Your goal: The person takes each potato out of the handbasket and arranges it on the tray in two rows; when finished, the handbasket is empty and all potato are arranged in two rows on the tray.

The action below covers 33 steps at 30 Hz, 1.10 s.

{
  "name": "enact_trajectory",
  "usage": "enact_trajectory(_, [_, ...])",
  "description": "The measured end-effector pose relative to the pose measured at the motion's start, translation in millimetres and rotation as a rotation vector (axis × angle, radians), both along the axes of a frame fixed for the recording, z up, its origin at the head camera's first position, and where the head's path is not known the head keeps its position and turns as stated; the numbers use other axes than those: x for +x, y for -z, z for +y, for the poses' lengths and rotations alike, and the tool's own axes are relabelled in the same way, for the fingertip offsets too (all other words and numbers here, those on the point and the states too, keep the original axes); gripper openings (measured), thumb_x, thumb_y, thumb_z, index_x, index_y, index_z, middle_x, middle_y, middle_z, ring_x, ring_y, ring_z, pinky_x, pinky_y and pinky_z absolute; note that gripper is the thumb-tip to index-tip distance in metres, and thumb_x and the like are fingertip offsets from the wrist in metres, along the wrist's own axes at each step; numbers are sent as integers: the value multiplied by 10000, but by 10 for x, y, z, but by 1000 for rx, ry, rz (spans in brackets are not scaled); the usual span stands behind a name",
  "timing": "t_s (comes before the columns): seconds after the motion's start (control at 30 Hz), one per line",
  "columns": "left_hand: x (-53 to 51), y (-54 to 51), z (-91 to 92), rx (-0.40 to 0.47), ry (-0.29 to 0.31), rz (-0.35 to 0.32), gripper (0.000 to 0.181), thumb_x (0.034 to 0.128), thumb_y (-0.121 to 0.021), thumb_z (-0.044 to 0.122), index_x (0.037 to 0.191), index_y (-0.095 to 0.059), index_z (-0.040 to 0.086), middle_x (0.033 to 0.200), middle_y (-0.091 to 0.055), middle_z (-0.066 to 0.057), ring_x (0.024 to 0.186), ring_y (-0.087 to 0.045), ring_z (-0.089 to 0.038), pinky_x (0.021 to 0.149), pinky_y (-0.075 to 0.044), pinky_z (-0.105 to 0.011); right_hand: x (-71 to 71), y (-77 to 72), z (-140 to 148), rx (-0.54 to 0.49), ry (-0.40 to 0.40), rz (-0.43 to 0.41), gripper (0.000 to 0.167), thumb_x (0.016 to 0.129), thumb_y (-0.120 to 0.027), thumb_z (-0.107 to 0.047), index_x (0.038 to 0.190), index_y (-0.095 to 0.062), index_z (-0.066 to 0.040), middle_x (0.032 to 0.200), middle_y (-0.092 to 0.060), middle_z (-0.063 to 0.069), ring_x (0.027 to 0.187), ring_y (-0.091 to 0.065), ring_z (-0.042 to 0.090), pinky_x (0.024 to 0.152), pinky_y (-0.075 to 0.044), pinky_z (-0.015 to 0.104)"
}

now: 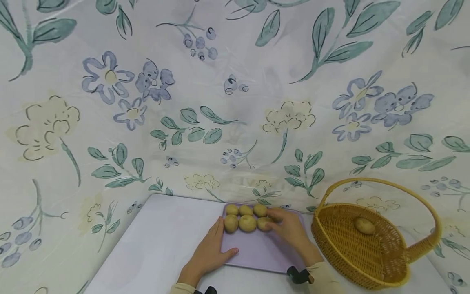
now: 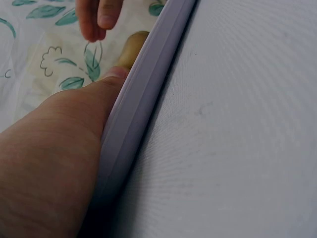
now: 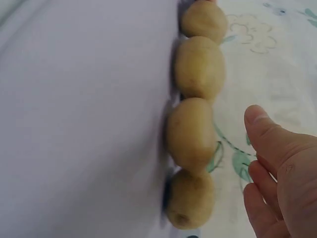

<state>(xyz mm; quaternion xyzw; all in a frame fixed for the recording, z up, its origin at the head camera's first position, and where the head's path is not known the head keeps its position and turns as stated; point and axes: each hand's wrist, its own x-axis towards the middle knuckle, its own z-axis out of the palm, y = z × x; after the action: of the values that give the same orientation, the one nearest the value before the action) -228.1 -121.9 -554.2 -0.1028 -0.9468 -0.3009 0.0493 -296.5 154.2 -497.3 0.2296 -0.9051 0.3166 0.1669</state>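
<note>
A lilac tray lies on the white table, with several potatoes in two rows towards its back. My left hand rests at the tray's left edge, fingers stretched along the rim and the thumb spread out over the front part. In the left wrist view, a potato shows past the tray rim. At the right end of the rows is my right hand, its fingers and thumb close about the end potatoes. The right wrist view shows this hand with fingers loosely bent, apart from the potatoes.
A woven basket with a tall arched handle stands right of the tray, close to my right forearm. One potato sits inside it. Behind the table hangs a flower-patterned cloth. Bare white tabletop stretches left of the tray.
</note>
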Motion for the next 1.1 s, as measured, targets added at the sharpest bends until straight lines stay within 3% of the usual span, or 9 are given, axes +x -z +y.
enact_trajectory(0.33, [23,-26,-17,8,9,20,1129,866,-692,621,1594,-185,-78,1661,-248,-267,1537,-287,-414,1247,-302,-542,52,-225,103,6,-30,-69,401,770,-881,-191,1156,-785,-137,1190,-770,46,1149,-710,314,1024,-555,513])
enact_trajectory(0.53, [-1,-23,-17,-3,12,7,1128,869,-683,623,1601,-171,-67,1671,-230,-255,1548,-272,-398,1258,-292,-523,78,-314,243,7,-80,-49,438,760,-890,-170,1181,-776,-143,1194,-769,26,1138,-719,279,1001,-576,481])
enact_trajectory(0.87, [-17,3,-12,-9,9,5,1135,874,-673,636,1605,-157,-63,1676,-219,-251,1553,-262,-391,1264,-284,-514,163,-454,617,7,-27,-18,431,726,-914,-170,1141,-799,-145,1148,-785,29,1078,-738,290,906,-615,458])
enact_trajectory(0.9, [-25,19,-14,-13,7,4,1137,874,-668,643,1607,-154,-58,1678,-215,-245,1556,-258,-386,1266,-281,-509,171,-466,659,2,-17,-32,432,728,-912,-183,1144,-799,-153,1155,-783,31,998,-748,279,845,-628,426])
enact_trajectory(1.0, [-35,52,-17,-15,3,4,1142,872,-663,654,1611,-150,-49,1682,-212,-238,1559,-254,-378,1268,-278,-504,196,-497,790,9,32,-72,430,745,-902,-217,1161,-796,-178,1186,-774,9,1026,-740,266,857,-624,406])
enact_trajectory(1.1, [-36,63,-17,-14,4,5,1146,870,-663,656,1610,-149,-51,1680,-215,-240,1558,-257,-381,1266,-281,-509,226,-535,921,-11,58,-129,433,774,-883,-232,1191,-783,-177,1226,-759,23,1094,-721,292,924,-605,469])
